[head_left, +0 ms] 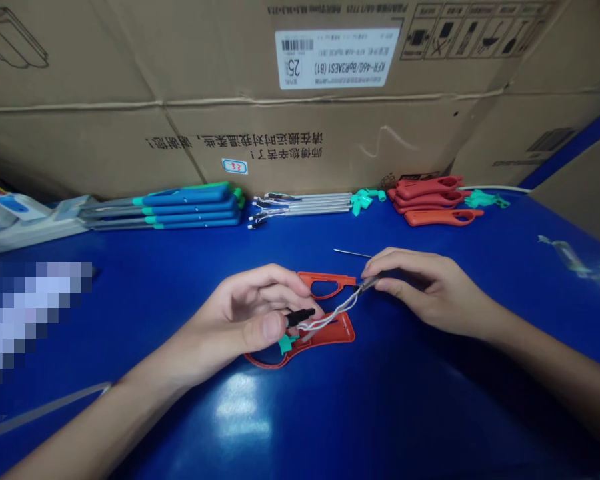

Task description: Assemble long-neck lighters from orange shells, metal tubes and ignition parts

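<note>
My left hand is closed around an orange plastic handle shell lying on the blue table, its thumb pressing a small black connector beside a teal clip. White wires run from there to a thin metal rod, which my right hand pinches between thumb and forefinger. A second orange shell half lies just behind, between both hands. A loose thin metal pin rests on the table behind my right hand.
Along the back, against cardboard boxes, lie a stack of blue-handled tools, a bundle of metal rods with wires, teal clips and a pile of orange shells. A blurred patch covers the left edge.
</note>
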Available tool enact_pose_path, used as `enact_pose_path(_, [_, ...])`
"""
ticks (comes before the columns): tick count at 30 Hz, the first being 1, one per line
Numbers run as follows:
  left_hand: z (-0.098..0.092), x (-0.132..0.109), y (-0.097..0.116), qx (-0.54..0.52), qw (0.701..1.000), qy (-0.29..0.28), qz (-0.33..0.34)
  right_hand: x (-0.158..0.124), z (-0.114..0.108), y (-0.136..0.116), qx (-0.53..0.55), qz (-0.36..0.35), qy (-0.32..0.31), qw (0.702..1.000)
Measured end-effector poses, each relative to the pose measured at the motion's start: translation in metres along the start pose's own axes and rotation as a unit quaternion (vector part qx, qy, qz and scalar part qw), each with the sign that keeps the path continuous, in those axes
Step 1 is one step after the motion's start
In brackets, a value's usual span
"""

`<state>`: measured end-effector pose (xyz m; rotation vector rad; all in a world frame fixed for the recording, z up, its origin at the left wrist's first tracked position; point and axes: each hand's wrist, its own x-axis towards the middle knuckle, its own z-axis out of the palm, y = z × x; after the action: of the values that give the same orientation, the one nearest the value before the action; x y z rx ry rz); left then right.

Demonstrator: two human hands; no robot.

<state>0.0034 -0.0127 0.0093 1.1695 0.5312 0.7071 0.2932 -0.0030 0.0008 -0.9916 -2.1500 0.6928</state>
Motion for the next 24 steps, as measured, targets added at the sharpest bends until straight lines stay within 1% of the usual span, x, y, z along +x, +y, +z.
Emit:
enact_pose_path(9, [0.0004,0.0021,0.001,-0.017,0.999,0.034,-0.013,-0.001,-0.0001,-0.0029,-0.007,-0.009,-0.007,1.0])
enact_pose_path(14, [0.0006,0.0019,0.0004,-0.025,0.999,0.03,-0.022,0.0002,-0.0004,-0.0031,-0.023,-0.011,-0.001,1.0])
enact_pose_path(18, [0.0005,0.0021,0.0003,-0.035,0.999,0.029,-0.019,0.0009,0.0002,-0.0027,-0.033,-0.012,0.013,0.999])
enact_pose_path(24, [0.0001,0.0029,0.0,-0.039,0.999,0.031,-0.016,0.0011,-0.0001,-0.0037,-0.03,-0.012,0.015,0.999])
